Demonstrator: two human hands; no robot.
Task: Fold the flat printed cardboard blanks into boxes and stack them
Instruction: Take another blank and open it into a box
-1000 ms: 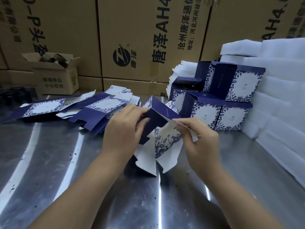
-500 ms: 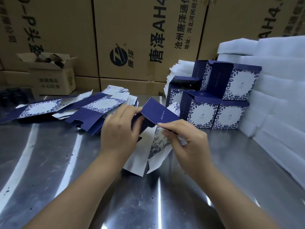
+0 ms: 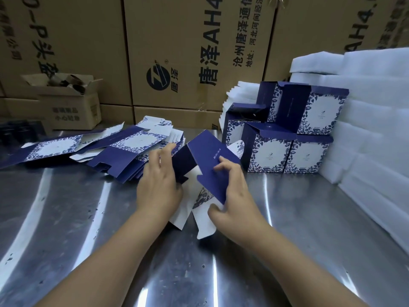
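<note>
A half-folded navy and white floral box blank (image 3: 207, 156) stands on the steel table (image 3: 88, 218) between my hands, white flaps hanging toward me. My left hand (image 3: 159, 185) holds its left wall, fingers curled round the edge. My right hand (image 3: 232, 191) grips the navy top panel, fingers on top and thumb under its near edge. A loose pile of flat blanks (image 3: 124, 149) lies to the left. Several folded boxes (image 3: 287, 129) are stacked in two layers at the right.
White foam sheets (image 3: 365, 120) are piled along the right edge and behind the folded boxes. Big brown cartons (image 3: 188, 52) wall off the back. A small open carton (image 3: 70, 103) sits at the back left. Black items (image 3: 17, 131) lie at the far left.
The navy panel has swung over from upright to lie sloping on top. My right hand moved from pinching a white flap to gripping that panel's near edge. My left hand shifted slightly.
</note>
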